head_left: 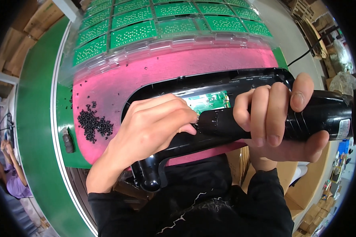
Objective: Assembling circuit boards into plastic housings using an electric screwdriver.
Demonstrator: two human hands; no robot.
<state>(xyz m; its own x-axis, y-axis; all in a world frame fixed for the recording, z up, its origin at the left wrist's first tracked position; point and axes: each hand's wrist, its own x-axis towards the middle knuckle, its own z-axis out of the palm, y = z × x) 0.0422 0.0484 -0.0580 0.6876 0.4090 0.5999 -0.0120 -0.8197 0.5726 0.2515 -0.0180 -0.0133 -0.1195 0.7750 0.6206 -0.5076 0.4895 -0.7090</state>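
My right hand (267, 114) is wrapped round a black electric screwdriver (218, 121), which lies nearly level with its nose pointing left. Close to that nose, my left hand (152, 126) has its thumb and fingers pinched together. Whatever they hold is too small and hidden to make out. Both hands are over a long black plastic housing (162, 87), open side up. Inside it, partly covered by my hands, a green circuit board (209, 102) shows. On the left of the pink mat (118, 75) lies a heap of small black screws (93, 123).
Clear plastic trays holding several green circuit boards (133, 34) fill the far side. Left of the mat, a small dark cylindrical object (68, 141) rests on the green tabletop (35, 118). Cardboard boxes (304, 185) stand at lower right. Another person (15, 177) is at far left.
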